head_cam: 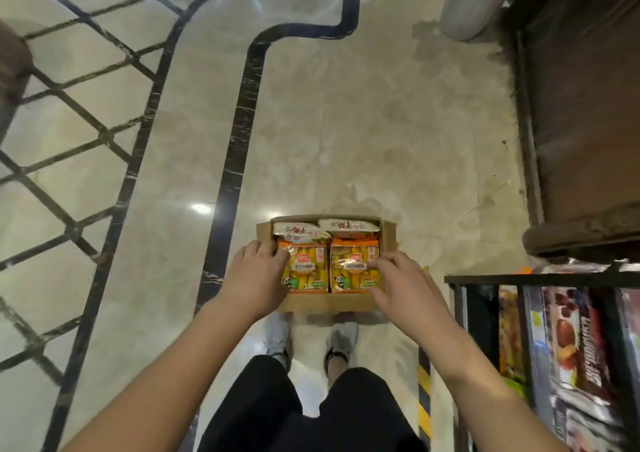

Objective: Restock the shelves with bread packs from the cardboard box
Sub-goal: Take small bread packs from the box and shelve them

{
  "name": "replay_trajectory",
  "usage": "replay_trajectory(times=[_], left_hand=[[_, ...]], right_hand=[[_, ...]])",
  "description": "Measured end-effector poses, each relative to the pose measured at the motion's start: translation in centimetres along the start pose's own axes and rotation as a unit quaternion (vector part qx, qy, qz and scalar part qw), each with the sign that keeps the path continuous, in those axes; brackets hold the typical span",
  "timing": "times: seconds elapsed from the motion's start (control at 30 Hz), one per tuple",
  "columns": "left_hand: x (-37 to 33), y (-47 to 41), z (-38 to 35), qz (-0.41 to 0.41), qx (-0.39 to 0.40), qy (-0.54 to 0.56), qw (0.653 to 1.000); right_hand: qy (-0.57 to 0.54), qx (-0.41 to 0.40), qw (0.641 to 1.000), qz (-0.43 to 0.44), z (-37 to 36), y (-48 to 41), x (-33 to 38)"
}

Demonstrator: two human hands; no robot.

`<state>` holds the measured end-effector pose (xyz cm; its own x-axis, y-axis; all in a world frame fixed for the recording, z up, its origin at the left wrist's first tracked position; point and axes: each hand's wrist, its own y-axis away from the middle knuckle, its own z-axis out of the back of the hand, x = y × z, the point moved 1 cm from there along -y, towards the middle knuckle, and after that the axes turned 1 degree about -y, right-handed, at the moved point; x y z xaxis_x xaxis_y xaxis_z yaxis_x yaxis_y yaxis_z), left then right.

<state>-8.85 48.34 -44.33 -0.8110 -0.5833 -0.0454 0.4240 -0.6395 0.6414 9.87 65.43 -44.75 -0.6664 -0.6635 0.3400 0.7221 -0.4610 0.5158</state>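
An open cardboard box [388, 235] sits on the floor in front of my feet. Two orange-yellow bread packs lie side by side in its near half: the left pack [306, 267] and the right pack [351, 265]. Two white-topped packs [346, 226] lie behind them. My left hand [258, 275] reaches over the box's left edge, fingertips curled onto the left pack's upper corner. My right hand [401, 283] comes from the right, fingers curled onto the right pack's right side. Neither pack is lifted.
A dark shelf unit [540, 280] stands at the right, stocked with snack packs [575, 341]. A brown counter [588, 105] rises at the far right. The marble floor [346, 105] with black inlay lines spreads ahead and to the left. My shoes [341, 339] stand just behind the box.
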Motion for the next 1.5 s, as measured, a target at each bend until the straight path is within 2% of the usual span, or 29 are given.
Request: replay_trajectory(times=[0.2, 0.33, 0.43, 0.53, 0.67, 0.73, 0.93, 1.13, 1.3, 1.5], left_hand=[[1.1, -7.6, -5.3, 0.011, 0.045, 0.035, 0.998], [2.8, -14.2, -11.2, 0.02, 0.078, 0.082, 0.993], [3.7, -19.4, -16.5, 0.048, 0.099, 0.177, 0.978], [4.7, -24.2, -22.0, 0.09, 0.135, 0.301, 0.94], [6.3, -29.9, -29.0, 0.194, 0.156, 0.479, 0.842], [6.7, -32.2, -32.2, 0.248, 0.156, 0.522, 0.801], [6.5, -37.7, -38.6, 0.322, 0.153, 0.536, 0.765], [6.9, -40.0, -42.4, 0.35, 0.137, 0.565, 0.734], [6.1, -39.5, -42.0, 0.337, 0.106, 0.571, 0.741], [5.3, -37.8, -39.9, 0.306, 0.111, 0.614, 0.719]], right_hand=[[-0.046, 0.042, 0.997, -0.04, -5.2, -6.3, -3.7], [-0.079, 0.029, 0.994, -0.068, -10.9, -11.5, -6.6], [-0.106, 0.046, 0.989, -0.092, -15.8, -15.7, -8.8], [-0.118, 0.055, 0.986, -0.102, -20.8, -18.9, -11.1], [-0.114, 0.088, 0.983, -0.113, -26.5, -22.8, -13.5], [-0.109, 0.088, 0.983, -0.117, -29.0, -24.2, -14.7], [-0.105, 0.101, 0.982, -0.123, -34.3, -26.7, -17.8], [-0.1, 0.098, 0.981, -0.138, -36.3, -28.4, -20.2], [-0.107, 0.102, 0.978, -0.145, -35.5, -28.8, -21.2], [-0.115, 0.11, 0.966, -0.203, -33.8, -29.2, -22.1]])
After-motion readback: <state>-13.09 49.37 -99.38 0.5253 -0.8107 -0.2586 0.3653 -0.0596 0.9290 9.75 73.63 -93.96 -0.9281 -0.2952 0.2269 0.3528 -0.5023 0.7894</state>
